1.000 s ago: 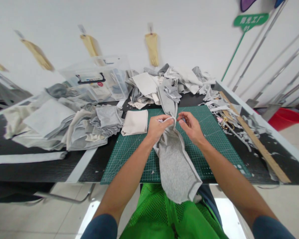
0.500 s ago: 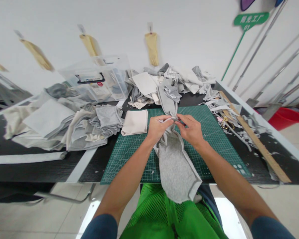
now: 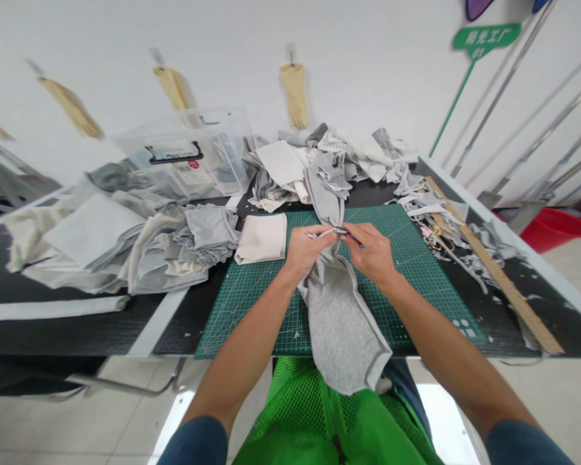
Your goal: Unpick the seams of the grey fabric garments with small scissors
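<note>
A long piece of grey knit fabric (image 3: 346, 329) hangs from my fingers over the front of the green cutting mat (image 3: 252, 310), its lower end reaching past the table edge onto the green mesh vest (image 3: 295, 413). My left hand (image 3: 306, 250) pinches its upper edge. Close beside it, my right hand (image 3: 372, 252) is closed on the same edge, fingertips nearly meeting the left ones. A narrow dark strip shows between the fingertips; I cannot make out what it is. Behind the hands lies another grey cloth piece (image 3: 325, 194). A folded cream cloth (image 3: 261, 237) rests left of my left hand.
Fabric piles (image 3: 97, 226) cover the left side, with more scraps (image 3: 358, 148) at the back. A clear plastic box (image 3: 188, 177) stands behind. On the right are a wooden ruler (image 3: 498, 274), scissors (image 3: 433, 240) and offcuts. Yellow gloves (image 3: 295, 97) hang on the wall.
My fingertips have shifted slightly along the fabric edge, and the dark strip between them shows more. Both hands and the hanging cloth otherwise stay in place.
</note>
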`<state>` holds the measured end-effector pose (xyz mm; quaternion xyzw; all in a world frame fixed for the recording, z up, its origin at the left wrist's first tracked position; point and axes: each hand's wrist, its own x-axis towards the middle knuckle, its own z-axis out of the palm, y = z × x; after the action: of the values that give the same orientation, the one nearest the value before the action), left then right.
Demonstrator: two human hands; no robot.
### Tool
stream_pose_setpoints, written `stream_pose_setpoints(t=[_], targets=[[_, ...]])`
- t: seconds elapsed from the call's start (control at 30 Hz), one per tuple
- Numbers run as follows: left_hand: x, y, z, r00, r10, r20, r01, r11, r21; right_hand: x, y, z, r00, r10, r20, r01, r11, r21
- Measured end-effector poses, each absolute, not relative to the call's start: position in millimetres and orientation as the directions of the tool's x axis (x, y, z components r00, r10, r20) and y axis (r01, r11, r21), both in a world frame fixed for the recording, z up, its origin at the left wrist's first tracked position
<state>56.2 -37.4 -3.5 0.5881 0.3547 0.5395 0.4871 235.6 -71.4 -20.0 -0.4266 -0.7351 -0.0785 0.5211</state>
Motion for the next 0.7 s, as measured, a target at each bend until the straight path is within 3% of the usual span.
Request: stream_pose_setpoints(t=[0.7], targets=[[57.3,-36.5,-6.2,0.121,0.95,0.289,-0.074,-0.281,0.957,235.4,-71.0,-21.0,-0.084,0.565,0.821,0.689,0.628,-0.362]])
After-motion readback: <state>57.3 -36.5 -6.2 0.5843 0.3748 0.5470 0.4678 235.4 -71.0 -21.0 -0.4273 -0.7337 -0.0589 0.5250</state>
